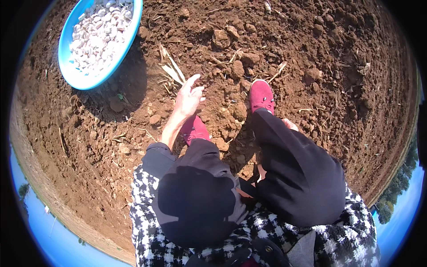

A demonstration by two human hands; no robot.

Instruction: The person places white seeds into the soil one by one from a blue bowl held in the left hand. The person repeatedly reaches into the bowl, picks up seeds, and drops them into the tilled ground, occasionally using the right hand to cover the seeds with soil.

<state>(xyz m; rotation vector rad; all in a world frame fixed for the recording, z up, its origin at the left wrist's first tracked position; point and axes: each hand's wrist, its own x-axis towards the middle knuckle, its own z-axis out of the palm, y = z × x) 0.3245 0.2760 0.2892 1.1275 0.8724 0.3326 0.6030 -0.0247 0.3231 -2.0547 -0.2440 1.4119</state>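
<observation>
My left hand (pixel 189 99) reaches over the brown soil beside my foot, fingers apart, with nothing seen in it. Just beyond its fingertips lie dry pale husk leaves (pixel 172 68). Only a small part of my right hand (pixel 290 124) shows past the outer side of my right trouser leg; its fingers and anything in them are hidden. At the upper left a light blue plastic basin (pixel 131 41) holds many white garlic cloves (pixel 100 35) and casts a dark shadow on the ground.
My red shoes (pixel 262 95) stand apart on the tilled, lumpy soil (pixel 333 100). Clods such as one large clod (pixel 221 39) and dry stalks (pixel 277 71) lie ahead of my feet. Trees (pixel 393 190) stand at the far right edge.
</observation>
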